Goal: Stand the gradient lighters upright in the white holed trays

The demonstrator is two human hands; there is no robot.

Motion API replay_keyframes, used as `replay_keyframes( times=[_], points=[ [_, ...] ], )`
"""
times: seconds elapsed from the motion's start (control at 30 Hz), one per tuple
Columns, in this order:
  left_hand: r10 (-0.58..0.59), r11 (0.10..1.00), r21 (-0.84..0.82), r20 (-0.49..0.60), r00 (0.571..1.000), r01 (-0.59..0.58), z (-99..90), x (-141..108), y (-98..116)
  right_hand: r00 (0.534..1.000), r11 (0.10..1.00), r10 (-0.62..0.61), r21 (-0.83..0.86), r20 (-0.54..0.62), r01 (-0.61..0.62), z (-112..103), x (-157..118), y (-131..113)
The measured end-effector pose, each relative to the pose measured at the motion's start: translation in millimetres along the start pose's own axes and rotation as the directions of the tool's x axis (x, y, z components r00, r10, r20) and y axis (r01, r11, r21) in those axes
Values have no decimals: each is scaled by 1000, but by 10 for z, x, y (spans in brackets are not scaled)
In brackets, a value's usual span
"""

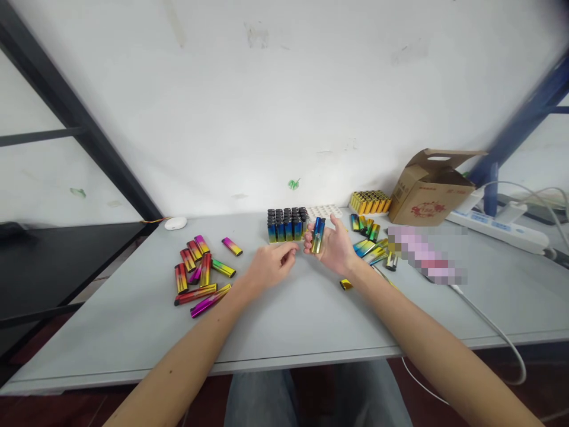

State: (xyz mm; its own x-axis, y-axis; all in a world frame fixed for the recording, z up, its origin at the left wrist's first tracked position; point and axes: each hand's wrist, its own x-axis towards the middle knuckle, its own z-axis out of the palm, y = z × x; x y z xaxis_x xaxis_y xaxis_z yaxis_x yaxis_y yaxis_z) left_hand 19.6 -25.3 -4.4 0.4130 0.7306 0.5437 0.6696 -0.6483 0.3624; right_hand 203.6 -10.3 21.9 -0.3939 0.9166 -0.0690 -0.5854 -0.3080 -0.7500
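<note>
Desk edge: the front edge of the desk (111, 356) passes under both forearms, well apart from the hands.
Left hand (270, 265): fingers curled narrow, just beside the right hand.
Right hand (331, 246): holding a blue-gold lighter (317, 235) upright.
Left side: loose lighters (205, 270), well apart from the hands.
Far edge: a block of upright lighters (284, 225) near the white wall (284, 101).

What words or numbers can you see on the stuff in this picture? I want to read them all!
Nothing here can be read, so there is no text to quote.
The cardboard box: red print on its side, too blurred to read.
The white power strip: blue markings, too small and blurred to read.
The blue and gold lighter in the right hand: no readable words.
</note>
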Motion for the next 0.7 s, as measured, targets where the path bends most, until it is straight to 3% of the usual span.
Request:
replay_keyframes(
  times=[0.43, 0.57, 0.63, 0.7],
  points=[
    [-50, 996, -70, 17, 999, 51, -1, 6, 4, 999, 997, -21, 77, 33, 18, -57, 19, -44],
    [-120, 978, -164, 58, 991, 128, -19, 16, 10, 974, 962, -221, -172, -50, 210, -69, 42, -71],
    [-138, 971, -187, 68, 988, 149, -23, 17, 6, 923, 860, -378, -396, -70, 322, -111, 71, -78],
    [-148, 970, -184, 72, 986, 159, -26, 16, -3, 869, 699, -493, -610, -36, 372, -180, 108, -77]
  ],
)
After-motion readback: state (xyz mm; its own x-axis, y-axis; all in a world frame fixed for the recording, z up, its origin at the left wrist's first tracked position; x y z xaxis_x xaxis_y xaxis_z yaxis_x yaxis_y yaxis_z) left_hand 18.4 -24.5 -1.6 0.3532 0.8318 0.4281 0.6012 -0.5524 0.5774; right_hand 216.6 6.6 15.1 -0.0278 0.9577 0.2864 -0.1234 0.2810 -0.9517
